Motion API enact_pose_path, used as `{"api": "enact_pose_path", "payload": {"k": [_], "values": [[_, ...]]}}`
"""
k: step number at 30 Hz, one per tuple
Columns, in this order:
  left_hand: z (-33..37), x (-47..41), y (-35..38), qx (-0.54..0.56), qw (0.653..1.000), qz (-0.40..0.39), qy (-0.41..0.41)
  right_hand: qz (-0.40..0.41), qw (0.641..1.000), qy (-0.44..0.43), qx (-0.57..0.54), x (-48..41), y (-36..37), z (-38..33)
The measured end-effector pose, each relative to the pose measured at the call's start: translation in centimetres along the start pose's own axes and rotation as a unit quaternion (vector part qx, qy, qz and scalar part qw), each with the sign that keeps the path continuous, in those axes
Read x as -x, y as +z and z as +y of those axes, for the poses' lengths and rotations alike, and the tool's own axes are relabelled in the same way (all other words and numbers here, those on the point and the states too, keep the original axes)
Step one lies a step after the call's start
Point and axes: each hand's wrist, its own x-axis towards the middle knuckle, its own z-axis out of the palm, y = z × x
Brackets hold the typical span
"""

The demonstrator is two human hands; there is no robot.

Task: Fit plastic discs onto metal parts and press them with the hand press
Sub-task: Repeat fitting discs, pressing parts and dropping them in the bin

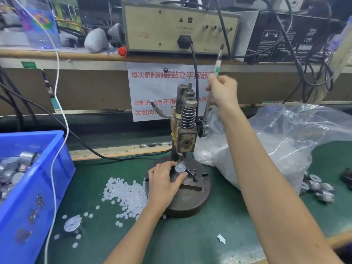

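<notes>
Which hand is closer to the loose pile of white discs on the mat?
Left. The left hand grips the metal part under the press, just right of the disc pile; the right hand holds the lever, higher and farther right.

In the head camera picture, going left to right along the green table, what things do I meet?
Blue crate → lone metal part → pile of white plastic discs → hand press → clear plastic bag → small heap of metal parts.
</notes>
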Motion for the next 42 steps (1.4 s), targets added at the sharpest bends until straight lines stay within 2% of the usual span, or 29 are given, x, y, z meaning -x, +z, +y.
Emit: {"api": "enact_pose_path", "payload": {"k": [2, 5, 7, 10, 15, 18, 20, 25, 30, 34, 38, 42], "values": [[-0.1, 0.0, 0.0, 0.000, 1.000, 0.005, 0.002, 0.013, 0.999, -0.007, -0.046, 2.6, -0.3, 3.3], [-0.3, -0.1, 0.2, -0.009, 1.000, 0.011, 0.007, 0.063, 0.997, -0.025, -0.046, 9.8, -0.6, 10.2], [-0.3, -0.1, 0.3, -0.014, 1.000, 0.010, 0.008, 0.002, 1.000, 0.002, 0.017, 13.4, -0.4, 14.2], [-0.1, -0.2, 0.1, -0.016, 1.000, 0.006, 0.004, -0.092, 0.991, -0.036, 0.095, 15.6, -0.3, 17.0], [0.7, 1.5, -0.6, -0.103, 0.994, 0.035, 0.010, -0.154, 0.982, -0.050, 0.095, 16.3, -1.4, 16.3], [1.8, 4.3, -1.1, -0.076, 0.996, 0.026, 0.036, -0.216, 0.974, -0.005, 0.069, 17.5, -2.9, 16.0], [2.8, 6.2, -1.4, -0.044, 0.997, 0.005, 0.064, -0.230, 0.970, 0.010, 0.071, 18.9, -4.0, 15.9], [7.2, 9.9, -0.4, 0.028, 0.990, -0.096, 0.104, -0.166, 0.983, 0.064, 0.052, 21.9, -9.7, 16.2], [13.2, 13.6, 3.5, 0.052, 0.958, -0.224, 0.169, 0.010, 0.995, 0.092, 0.028, 25.7, -17.1, 19.0], [17.1, 17.4, 7.3, 0.047, 0.922, -0.316, 0.217, 0.126, 0.984, 0.125, 0.027, 28.5, -21.9, 21.8], [18.6, 20.9, 10.6, 0.045, 0.886, -0.419, 0.195, 0.154, 0.964, 0.208, 0.053, 30.5, -25.4, 25.7], [17.9, 22.8, 13.4, -0.020, 0.845, -0.494, 0.205, 0.159, 0.945, 0.279, 0.068, 32.6, -27.2, 29.9]]}}
